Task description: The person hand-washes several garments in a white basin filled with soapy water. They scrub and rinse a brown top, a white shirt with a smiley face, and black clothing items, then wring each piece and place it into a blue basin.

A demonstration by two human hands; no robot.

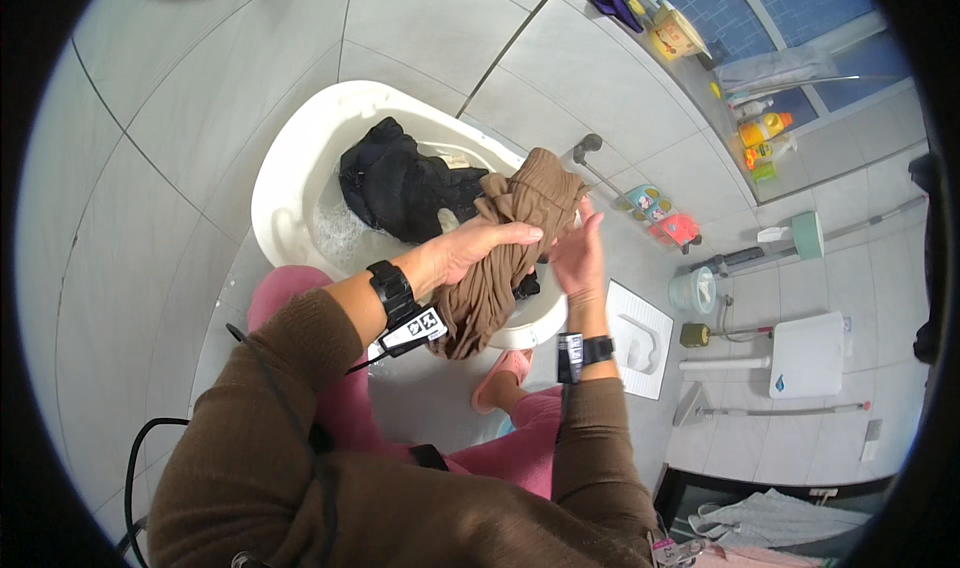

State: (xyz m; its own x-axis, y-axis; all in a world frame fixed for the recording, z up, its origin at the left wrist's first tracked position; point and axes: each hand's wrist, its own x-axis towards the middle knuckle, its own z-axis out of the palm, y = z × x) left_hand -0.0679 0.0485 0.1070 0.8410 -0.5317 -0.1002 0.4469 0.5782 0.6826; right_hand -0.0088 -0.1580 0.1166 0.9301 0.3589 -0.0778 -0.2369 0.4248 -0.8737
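A brown knit garment [499, 283] with a ribbed edge hangs bunched across the near right rim of a white plastic tub [289, 219]. My left hand [476, 249] grips its middle, the thumb lying on top of the folds. Against the garment's right side is my right hand [579, 256], its thumb and fingers partly spread; whether it grips the cloth is hidden by the folds. Inside the tub, dark clothing [412, 185] lies in sudsy water [341, 226]. A small piece of black cloth shows under the brown garment.
A squat toilet [637, 339] is set in the floor to the right. Beyond the tub, a wall rail [611, 181] holds child-style slippers [675, 229]. Bottles [765, 129] stand on the window ledge. A small bucket [691, 290] and a toilet brush [696, 334] are by the right wall.
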